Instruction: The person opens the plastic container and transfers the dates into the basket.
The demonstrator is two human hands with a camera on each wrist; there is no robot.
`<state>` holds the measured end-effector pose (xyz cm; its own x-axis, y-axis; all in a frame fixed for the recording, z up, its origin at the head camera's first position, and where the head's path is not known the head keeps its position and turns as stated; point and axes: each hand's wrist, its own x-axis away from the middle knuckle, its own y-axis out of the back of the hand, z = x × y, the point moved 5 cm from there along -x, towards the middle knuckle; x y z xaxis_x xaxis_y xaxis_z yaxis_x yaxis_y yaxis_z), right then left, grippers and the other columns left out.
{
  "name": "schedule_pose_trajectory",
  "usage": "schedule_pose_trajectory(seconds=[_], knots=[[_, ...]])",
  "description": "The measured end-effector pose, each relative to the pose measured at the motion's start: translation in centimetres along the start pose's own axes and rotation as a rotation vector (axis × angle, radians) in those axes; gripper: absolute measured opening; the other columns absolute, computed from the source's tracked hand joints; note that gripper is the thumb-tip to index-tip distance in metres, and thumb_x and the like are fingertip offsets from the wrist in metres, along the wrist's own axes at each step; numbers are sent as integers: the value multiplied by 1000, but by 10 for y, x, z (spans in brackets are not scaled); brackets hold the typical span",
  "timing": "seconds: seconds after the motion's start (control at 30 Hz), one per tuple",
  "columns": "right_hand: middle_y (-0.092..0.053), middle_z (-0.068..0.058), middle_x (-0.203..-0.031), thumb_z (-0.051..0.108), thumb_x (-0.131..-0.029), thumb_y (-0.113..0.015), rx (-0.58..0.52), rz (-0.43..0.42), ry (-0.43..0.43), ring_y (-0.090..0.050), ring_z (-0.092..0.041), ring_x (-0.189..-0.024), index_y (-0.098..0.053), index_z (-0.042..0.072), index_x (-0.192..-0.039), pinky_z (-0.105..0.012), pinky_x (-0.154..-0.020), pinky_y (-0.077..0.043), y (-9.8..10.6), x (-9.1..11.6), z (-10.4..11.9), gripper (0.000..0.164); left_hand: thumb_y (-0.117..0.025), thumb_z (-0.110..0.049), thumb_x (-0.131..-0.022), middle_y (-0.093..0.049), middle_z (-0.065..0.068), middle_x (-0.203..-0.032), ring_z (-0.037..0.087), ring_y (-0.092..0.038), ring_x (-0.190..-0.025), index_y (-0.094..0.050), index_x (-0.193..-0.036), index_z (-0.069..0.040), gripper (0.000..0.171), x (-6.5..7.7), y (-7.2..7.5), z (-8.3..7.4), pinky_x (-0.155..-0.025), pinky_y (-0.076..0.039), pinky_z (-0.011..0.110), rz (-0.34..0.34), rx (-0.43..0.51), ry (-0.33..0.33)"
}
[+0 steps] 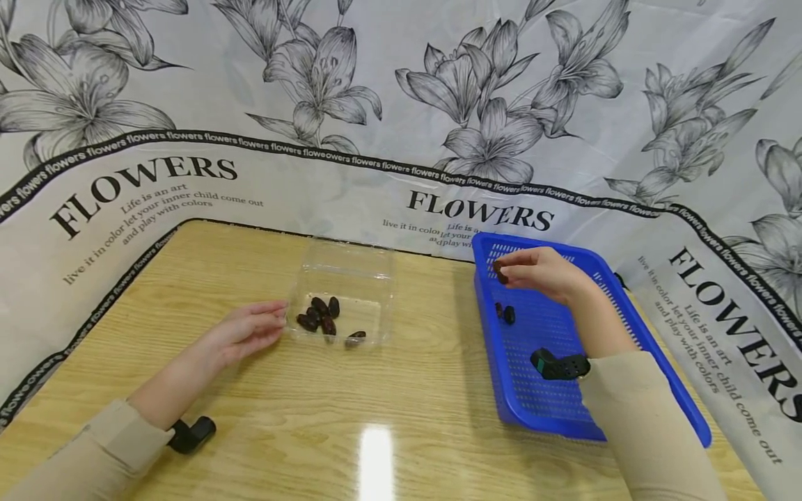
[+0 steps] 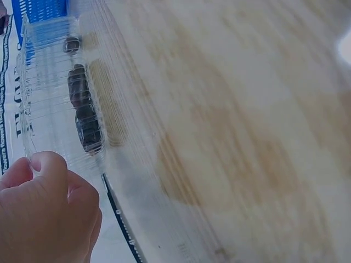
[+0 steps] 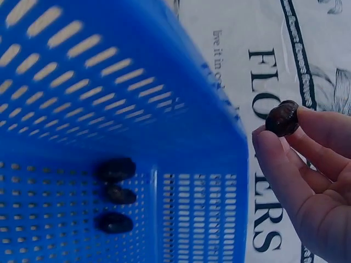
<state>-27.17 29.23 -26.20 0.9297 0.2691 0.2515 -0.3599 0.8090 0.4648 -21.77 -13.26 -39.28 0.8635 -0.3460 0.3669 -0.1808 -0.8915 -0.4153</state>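
Observation:
My right hand [image 1: 544,273] is over the far left part of a blue basket [image 1: 491,348], pinching a dark brown date [image 3: 282,118] between thumb and fingertips. Inside the basket, several dates [image 3: 116,223] lie on the perforated floor; the right wrist view shows three in a row. On the left, my left hand [image 1: 253,330] pinches the near left edge of a clear plastic box [image 1: 363,306] with thumb and forefinger [image 2: 49,164]. Several dates [image 1: 328,325] are clustered in the left half of this box, with a single date [image 1: 355,339] apart near its front right.
A light wooden table [image 1: 301,431] carries the box and the basket, with bare wood between them. Behind and at both sides hangs a white curtain [image 1: 351,174] printed with lilies and lettering. Black straps [image 1: 191,435] show at both wrists.

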Motion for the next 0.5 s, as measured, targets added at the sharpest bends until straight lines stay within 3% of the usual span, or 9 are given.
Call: schedule_pose_trajectory(seconds=[0.13,0.27,0.4,0.5], knots=[[-58,-5,-105,0,-95,-48,-19,-9,-11,-59,-2,-84,-32,-23,-130,-27,-83,-51,7,-2,-15,45,-53,3,-90,-42,6,-126,8,-54,-95,-13,-146,5,68,-1,2,0,-86,-46,21,0,-17,-3],[-60,-2,-99,-1,-95,-48,-44,-15,-36,-60,-3,-82,-30,-24,-131,-28,-83,-51,13,-4,-31,46,-52,4,-91,-35,12,-135,9,-55,-94,-12,-146,5,68,-1,3,0,-84,-47,21,-4,-19,1],[-60,-7,-102,0,-95,-47,-21,-43,-66,-60,-2,-81,-29,-24,-131,-29,-82,-52,21,-3,-45,47,-52,4,-91,-28,16,-141,8,-55,-94,-13,-146,5,67,-1,2,1,-83,-47,21,0,-25,-3],[-59,-13,-108,1,-95,-47,32,-48,-84,-59,-2,-80,-30,-24,-131,-31,-84,-51,25,-2,-54,46,-52,4,-91,-32,15,-138,9,-55,-94,-13,-146,5,67,-1,1,1,-84,-47,21,-1,-25,-1]])
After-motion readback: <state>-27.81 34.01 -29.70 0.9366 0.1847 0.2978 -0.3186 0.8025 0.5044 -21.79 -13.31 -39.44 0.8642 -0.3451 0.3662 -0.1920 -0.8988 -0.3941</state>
